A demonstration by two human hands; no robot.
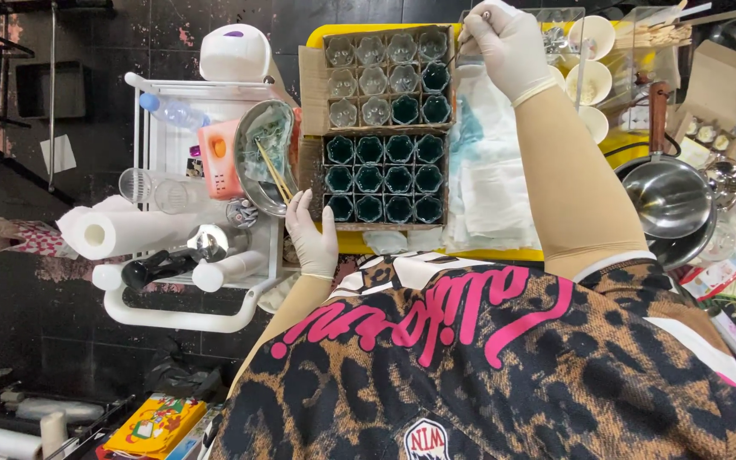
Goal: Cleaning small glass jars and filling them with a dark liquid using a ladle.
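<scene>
Cardboard box (pixel 385 223) of green-filled cups sits on yellow table (pixel 504 252); left hand (pixel 311 234) flat, fingers spread, resting against its near corner. Right hand (pixel 508 43) farther off, pinched around thin tool (pixel 468 27) past box's far edge.

The left hand (pixel 313 234) is seen at about seven o'clock of the view, gloved in white, laid flat with the fingers together pointing toward twelve and the thumb spread to the right. The right hand (pixel 508 43) is raised at about one o'clock, also gloved, its fingers curled and pinched together near the top edge. Both forearms are covered by tan sleeves, the right one stretched long toward twelve o'clock.
</scene>
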